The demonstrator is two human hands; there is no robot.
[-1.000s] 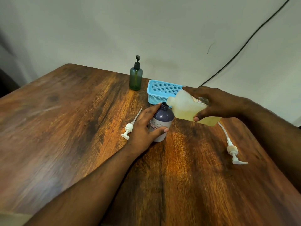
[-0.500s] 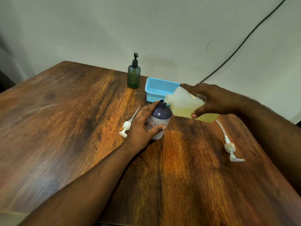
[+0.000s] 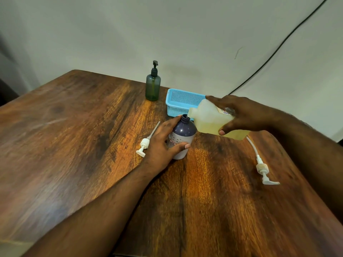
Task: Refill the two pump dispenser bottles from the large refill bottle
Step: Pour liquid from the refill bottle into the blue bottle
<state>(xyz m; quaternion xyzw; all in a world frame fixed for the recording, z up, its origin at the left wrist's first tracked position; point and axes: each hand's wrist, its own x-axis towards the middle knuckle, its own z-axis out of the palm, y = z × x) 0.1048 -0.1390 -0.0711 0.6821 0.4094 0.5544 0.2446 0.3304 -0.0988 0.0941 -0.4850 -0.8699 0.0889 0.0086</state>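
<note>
The left grip (image 3: 163, 145) wraps the uncapped purple bottle (image 3: 182, 138) standing on the counter (image 3: 74, 145); the right grip (image 3: 239, 115) clasps the tilted refill bottle (image 3: 209, 117), spout at its neck.

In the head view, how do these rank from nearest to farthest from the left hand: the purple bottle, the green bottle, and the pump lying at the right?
1. Purple bottle: in the left hand's grip.
2. Green bottle: far side, standing by the wall.
3. Pump at the right: lying beyond the right arm.
</note>
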